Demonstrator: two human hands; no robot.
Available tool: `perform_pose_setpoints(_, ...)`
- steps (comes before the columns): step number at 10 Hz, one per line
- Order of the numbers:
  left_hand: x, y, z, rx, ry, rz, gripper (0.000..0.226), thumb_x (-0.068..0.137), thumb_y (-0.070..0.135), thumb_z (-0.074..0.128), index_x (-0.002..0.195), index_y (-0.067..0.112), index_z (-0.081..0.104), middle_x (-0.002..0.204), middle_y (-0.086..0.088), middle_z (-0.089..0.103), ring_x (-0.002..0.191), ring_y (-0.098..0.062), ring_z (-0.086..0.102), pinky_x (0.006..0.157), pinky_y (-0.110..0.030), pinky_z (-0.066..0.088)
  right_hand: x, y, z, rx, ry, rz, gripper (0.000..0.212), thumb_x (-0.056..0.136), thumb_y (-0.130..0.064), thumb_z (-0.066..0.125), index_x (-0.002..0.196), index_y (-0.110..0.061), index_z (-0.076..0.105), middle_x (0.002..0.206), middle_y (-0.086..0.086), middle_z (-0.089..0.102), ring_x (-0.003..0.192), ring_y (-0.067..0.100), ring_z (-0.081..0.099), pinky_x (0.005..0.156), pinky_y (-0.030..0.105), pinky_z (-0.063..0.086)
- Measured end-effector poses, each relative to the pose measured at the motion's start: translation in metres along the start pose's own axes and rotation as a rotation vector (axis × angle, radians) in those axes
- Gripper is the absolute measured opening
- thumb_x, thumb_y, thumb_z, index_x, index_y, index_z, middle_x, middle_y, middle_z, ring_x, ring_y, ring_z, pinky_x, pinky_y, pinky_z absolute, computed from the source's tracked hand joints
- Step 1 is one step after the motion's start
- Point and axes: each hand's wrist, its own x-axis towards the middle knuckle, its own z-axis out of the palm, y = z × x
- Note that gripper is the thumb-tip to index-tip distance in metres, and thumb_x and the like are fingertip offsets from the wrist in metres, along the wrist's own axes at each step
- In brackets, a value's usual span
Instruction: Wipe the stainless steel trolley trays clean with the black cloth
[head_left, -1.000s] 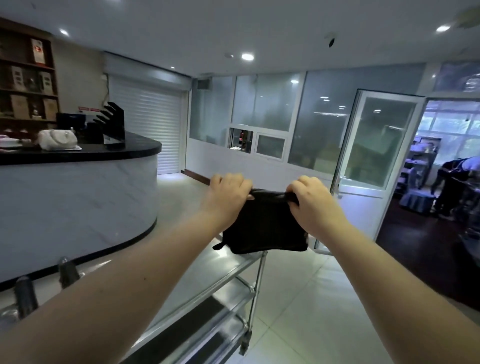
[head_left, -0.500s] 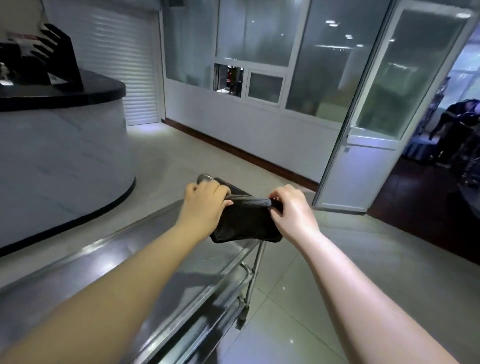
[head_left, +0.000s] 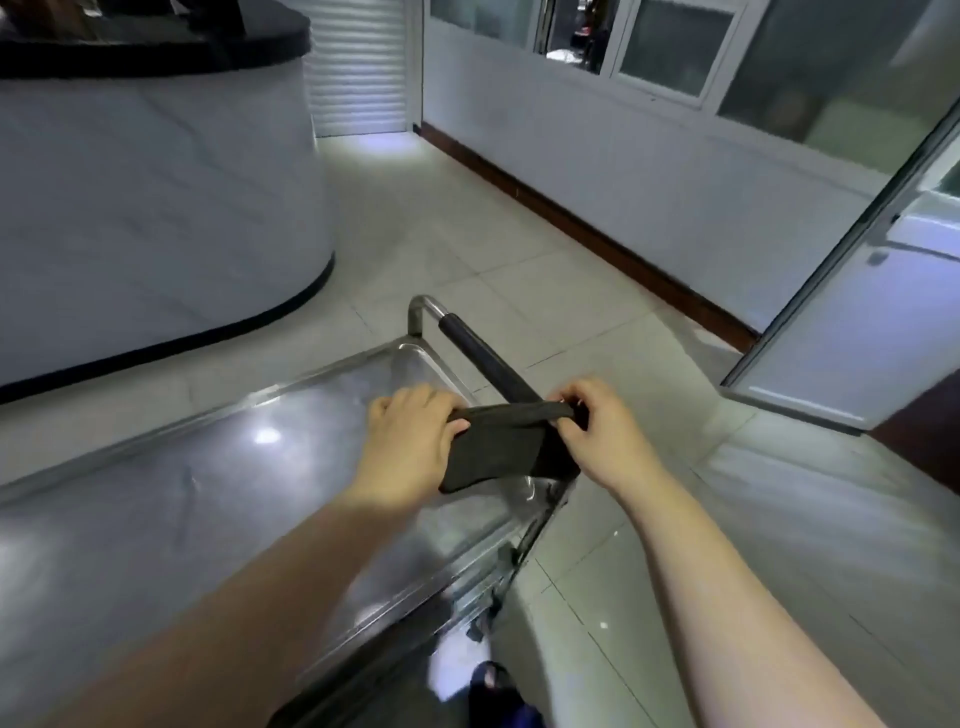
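Between my left hand (head_left: 410, 441) and right hand (head_left: 597, 431) I see the cloth (head_left: 498, 452), black, charcoal where light catches it. Under the hands the tray (head_left: 208, 493) is shiny silver-grey with white glare spots. Just beyond them, a black handle grip (head_left: 483, 358). Further out, the floor (head_left: 467, 234) has pale grey-white tiles with thin dark grout lines. Far left, the counter (head_left: 156, 182) is white, faintly veined and black-topped. The skirting (head_left: 571, 218) is reddish-brown.

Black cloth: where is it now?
Head view, centre: the black cloth hangs between the left hand and right hand, over the far end of the top tray.
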Motion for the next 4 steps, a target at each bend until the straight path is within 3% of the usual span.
perform_pose_setpoints(1, 0.024, 0.014, 0.026, -0.045, 0.015, -0.084, 0.013, 0.097, 0.024, 0.056, 0.104, 0.023, 0.068, 0.1, 0.002, 0.061, 0.099, -0.023, 0.055, 0.088, -0.039, 0.032, 0.042, 0.035, -0.009, -0.003, -0.074, -0.003, 0.03, 0.078, 0.006, 0.063, 0.083, -0.024, 0.061, 0.089, -0.005, 0.054, 0.085, 0.011, 0.049, 0.076, 0.018, 0.038)
perform_pose_setpoints(2, 0.07, 0.019, 0.044, -0.031, 0.022, -0.198, 0.015, 0.097, 0.027, 0.053, 0.102, 0.026, 0.067, 0.098, 0.01, 0.058, 0.096, -0.017, 0.056, 0.082, -0.034, 0.031, 0.098, 0.055, -0.022, -0.026, -0.168, -0.008, 0.035, 0.078, -0.003, 0.066, 0.076, -0.037, 0.057, 0.085, -0.013, 0.054, 0.077, 0.002, 0.046, 0.07, 0.003, 0.032)
perform_pose_setpoints(3, 0.128, 0.014, 0.059, -0.003, 0.055, -0.31, 0.019, 0.098, 0.025, 0.05, 0.103, 0.023, 0.068, 0.102, 0.006, 0.057, 0.1, -0.02, 0.054, 0.082, -0.035, 0.036, 0.17, 0.065, -0.017, -0.03, -0.18, -0.007, 0.029, 0.08, -0.009, 0.065, 0.081, -0.037, 0.062, 0.087, -0.015, 0.056, 0.086, 0.011, 0.055, 0.071, 0.013, 0.04)
perform_pose_setpoints(4, 0.173, -0.004, 0.063, 0.077, 0.082, -0.473, 0.024, 0.097, 0.014, 0.049, 0.113, 0.019, 0.066, 0.118, -0.003, 0.056, 0.11, -0.026, 0.05, 0.09, -0.039, 0.035, 0.222, 0.059, 0.01, -0.248, -0.233, 0.021, 0.037, 0.088, -0.021, 0.064, 0.123, -0.033, 0.061, 0.119, 0.0, 0.057, 0.115, 0.025, 0.049, 0.093, 0.039, 0.045)
